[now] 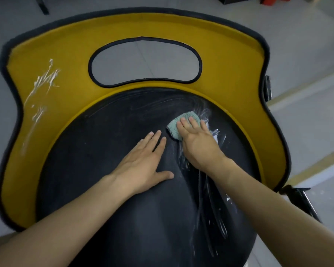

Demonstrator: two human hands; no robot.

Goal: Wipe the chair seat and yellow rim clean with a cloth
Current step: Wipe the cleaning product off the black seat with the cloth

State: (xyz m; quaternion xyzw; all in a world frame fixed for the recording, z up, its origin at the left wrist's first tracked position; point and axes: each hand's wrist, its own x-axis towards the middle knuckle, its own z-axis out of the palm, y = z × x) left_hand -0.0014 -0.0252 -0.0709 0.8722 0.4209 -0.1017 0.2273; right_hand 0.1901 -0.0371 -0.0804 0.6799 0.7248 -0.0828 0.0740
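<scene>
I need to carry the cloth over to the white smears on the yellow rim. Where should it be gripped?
Probably its left edge, coming from above: the cloth lies flat on the seat under the right hand, and that edge sticks out free beside the fingers.

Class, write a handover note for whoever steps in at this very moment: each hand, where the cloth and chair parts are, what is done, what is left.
Left hand: flat on the black seat, fingers straight, holding nothing.
Right hand: straight fingers press the green cloth onto the seat's far right part.
Done: faint wipe streaks show across the far part of the seat.
Left: white residue on the seat's right side, beside the cloth and nearer; white smears on the left of the yellow rim, apparently untouched.
</scene>
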